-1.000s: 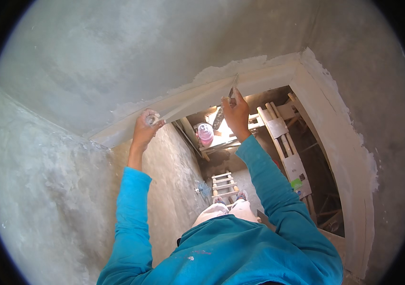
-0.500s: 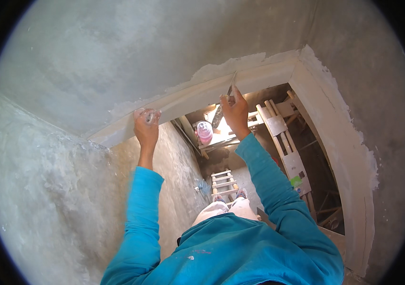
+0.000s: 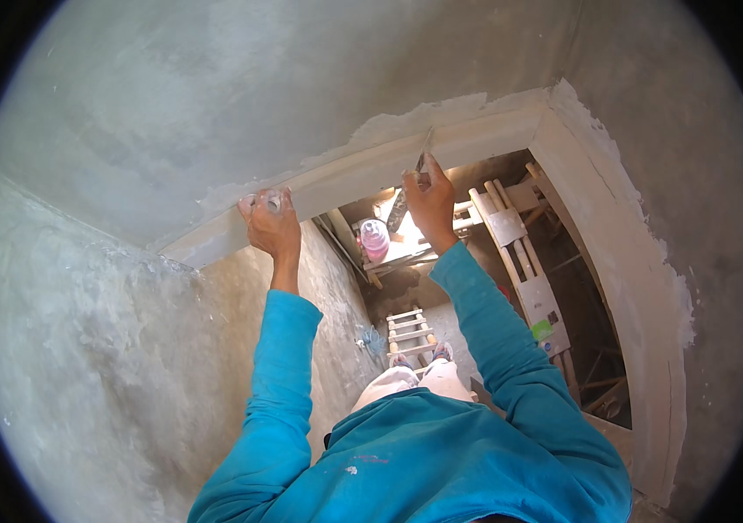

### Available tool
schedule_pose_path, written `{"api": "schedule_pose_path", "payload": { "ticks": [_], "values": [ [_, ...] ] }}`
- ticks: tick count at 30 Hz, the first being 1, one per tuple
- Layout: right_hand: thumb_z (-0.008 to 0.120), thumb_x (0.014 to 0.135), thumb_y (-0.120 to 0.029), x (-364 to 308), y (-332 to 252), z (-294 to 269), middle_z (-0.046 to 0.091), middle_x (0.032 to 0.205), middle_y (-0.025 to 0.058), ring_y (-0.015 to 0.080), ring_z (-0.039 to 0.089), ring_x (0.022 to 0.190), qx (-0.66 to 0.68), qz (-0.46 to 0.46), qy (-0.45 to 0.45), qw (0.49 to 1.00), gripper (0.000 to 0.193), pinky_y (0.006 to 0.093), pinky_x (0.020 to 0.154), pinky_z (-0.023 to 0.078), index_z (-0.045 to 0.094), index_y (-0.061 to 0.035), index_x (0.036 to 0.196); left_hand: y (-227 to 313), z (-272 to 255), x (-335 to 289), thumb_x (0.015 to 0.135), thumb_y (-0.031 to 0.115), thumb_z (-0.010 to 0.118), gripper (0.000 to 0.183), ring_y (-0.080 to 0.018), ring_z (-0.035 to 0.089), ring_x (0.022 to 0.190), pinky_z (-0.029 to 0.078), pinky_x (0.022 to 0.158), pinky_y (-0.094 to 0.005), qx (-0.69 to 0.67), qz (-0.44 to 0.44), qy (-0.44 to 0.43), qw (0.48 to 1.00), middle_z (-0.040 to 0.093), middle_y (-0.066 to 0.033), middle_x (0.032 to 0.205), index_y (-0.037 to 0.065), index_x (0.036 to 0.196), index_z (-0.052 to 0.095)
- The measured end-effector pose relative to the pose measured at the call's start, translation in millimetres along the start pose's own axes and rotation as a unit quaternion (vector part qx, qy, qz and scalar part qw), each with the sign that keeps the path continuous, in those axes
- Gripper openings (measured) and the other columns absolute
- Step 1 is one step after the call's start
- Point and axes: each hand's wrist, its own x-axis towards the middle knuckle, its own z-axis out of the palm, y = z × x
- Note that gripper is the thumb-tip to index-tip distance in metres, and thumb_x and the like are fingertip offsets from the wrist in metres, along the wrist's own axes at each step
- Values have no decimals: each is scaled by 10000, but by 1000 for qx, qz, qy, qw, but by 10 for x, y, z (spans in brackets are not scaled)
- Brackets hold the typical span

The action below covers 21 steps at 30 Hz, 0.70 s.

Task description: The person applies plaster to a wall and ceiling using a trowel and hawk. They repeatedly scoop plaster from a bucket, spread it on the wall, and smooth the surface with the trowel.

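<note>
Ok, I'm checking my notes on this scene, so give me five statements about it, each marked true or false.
1. The right hand holds a slim object. True.
2. The sleeves are red. False: the sleeves are teal.
3. A ladder shows near the person's feet. True.
4. The left hand is down beside the ladder. False: the left hand is raised to the pale band.
5. In the picture, the pink container lies right of the right hand. False: the pink container is to its left.
</note>
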Motion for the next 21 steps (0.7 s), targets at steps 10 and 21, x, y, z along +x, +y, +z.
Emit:
{"api": "schedule_pose_path", "payload": {
  "ticks": [10,21],
  "values": [
    [636,894,-200,-33,-42,133,691,1041,310,365,694,940,1,5,42,999,636,411,839,530,460,161,1387,34,55,5,829,310,793,250,-345,637,971,521,782,-468,18,-25,7,1000,597,-119,1107,113,963,717],
    [680,910,-204,29,168,385,700,941,181,236,676,837,-60,-60,113,990,602,352,766,541,496,97,1398,-14,127,10,825,270,796,253,-342,644,966,528,784,-457,30,3,35,999,594,-123,1158,92,993,730]
  ]
}}
